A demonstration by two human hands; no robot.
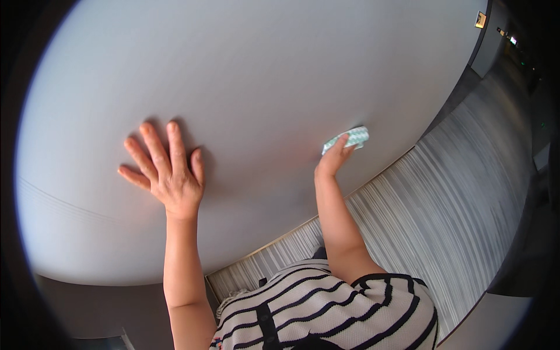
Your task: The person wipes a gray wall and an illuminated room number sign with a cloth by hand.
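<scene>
A large, smooth, pale grey wall (271, 78) rises before me, its lower edge meeting the floor. My left hand (170, 170) is bare against it, palm toward the surface and fingers spread, holding nothing. Farther right and a little higher above the floor edge, my right hand (334, 157) grips a folded cloth (358, 134) with a green and white pattern. The cloth lies against the wall, with my thumb over its near side; the other fingers are mostly hidden.
Grey striped carpet (415, 205) covers the floor along the foot of the wall and to my right. A small lit panel (480, 19) sits near the wall's far right end. Faint thin lines (61, 201) mark the wall at left. A dark surface (113, 306) lies at lower left.
</scene>
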